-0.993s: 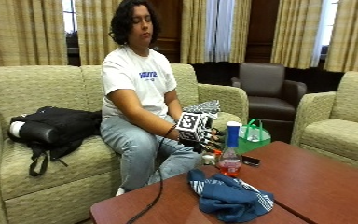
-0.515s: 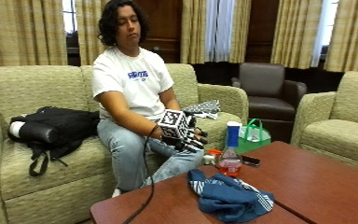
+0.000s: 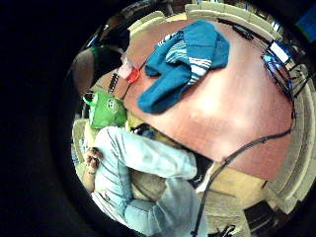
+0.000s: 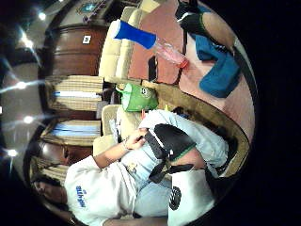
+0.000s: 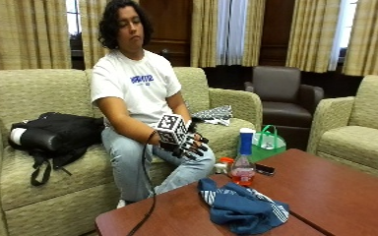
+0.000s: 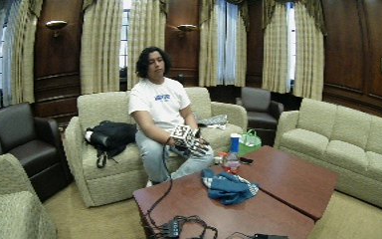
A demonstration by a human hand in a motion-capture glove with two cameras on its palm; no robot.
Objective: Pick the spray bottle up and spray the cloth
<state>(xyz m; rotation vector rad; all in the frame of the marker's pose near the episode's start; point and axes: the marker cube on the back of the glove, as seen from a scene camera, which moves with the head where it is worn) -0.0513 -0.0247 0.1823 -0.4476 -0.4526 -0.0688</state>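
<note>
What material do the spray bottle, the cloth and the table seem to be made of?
Spray bottle: apparently clear plastic, see-through body, opaque blue top. Cloth: soft blue fabric, crumpled in folds, with white stripes. Table: looks like reddish-brown wood or veneer with a smooth, slightly shiny finish.

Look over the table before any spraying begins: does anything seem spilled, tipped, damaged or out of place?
Nothing stands out. The spray bottle stands upright near the table edge, the blue cloth lies crumpled beside it, with no visible spill. The gloved right hand is off the table, holding nothing.
</note>
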